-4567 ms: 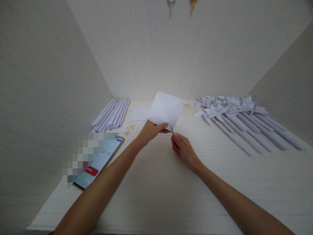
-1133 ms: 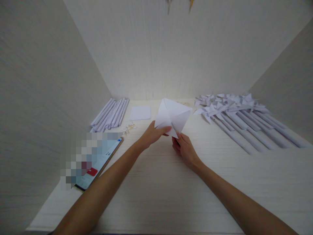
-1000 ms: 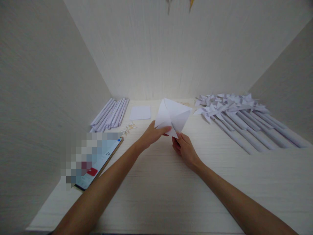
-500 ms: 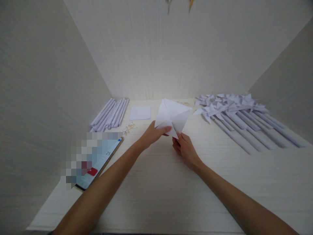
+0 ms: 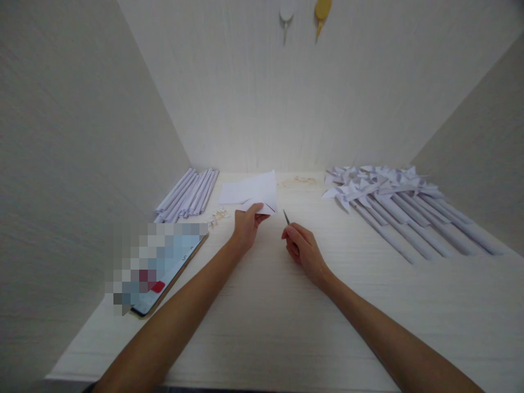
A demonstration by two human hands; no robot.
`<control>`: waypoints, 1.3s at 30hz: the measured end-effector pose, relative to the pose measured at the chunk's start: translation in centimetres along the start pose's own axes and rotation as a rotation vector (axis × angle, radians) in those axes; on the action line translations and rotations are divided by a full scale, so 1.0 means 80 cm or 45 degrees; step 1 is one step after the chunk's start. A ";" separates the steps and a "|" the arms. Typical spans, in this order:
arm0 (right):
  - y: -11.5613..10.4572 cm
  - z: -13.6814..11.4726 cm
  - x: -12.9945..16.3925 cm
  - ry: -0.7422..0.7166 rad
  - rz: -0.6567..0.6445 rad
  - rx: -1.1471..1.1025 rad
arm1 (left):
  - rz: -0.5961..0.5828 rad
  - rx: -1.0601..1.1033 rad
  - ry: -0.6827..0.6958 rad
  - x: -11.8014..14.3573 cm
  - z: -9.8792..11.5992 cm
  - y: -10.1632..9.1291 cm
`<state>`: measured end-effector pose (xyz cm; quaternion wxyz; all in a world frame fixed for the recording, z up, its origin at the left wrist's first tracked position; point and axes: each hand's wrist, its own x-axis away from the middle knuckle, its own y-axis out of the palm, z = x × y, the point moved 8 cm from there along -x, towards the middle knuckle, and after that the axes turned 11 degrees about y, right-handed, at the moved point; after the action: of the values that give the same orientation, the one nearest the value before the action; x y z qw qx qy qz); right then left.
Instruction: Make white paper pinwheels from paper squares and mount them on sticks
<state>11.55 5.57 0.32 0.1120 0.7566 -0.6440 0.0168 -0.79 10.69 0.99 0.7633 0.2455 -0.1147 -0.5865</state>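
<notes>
My left hand (image 5: 246, 225) pinches the lower edge of a white square of paper (image 5: 264, 188), thumb on top and fingers beneath. The paper is raised and tilted, with a slit or fold near its lower right corner. My right hand (image 5: 302, 246) is closed around a small pair of scissors (image 5: 286, 216); only their thin dark pointed tip shows, and the handles are hidden in my fingers. The tip points up and away, apart from the paper. Behind the held sheet, a flat white paper square or stack (image 5: 230, 193) lies partly covered.
Rolled paper sticks (image 5: 192, 191) lie at back left, near small white-tipped sticks (image 5: 218, 216). A phone (image 5: 180, 267), partly blurred out, lies left of my forearm. Paper pinwheels (image 5: 376, 183) on rolled sticks fill the right side. Small tan bits (image 5: 305, 179) lie by the back wall.
The paper has moved left and turned in my left hand, away from my right hand. The scissors' tip now shows clear of the paper. The view has tilted up slightly.
</notes>
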 end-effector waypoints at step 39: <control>-0.014 -0.002 0.000 -0.134 0.173 0.356 | -0.108 -0.430 0.035 0.056 -0.002 -0.001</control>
<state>12.64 5.77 0.30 -0.0298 0.7194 -0.6900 0.0741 0.52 6.44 0.31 0.7697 0.1264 0.0063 -0.6257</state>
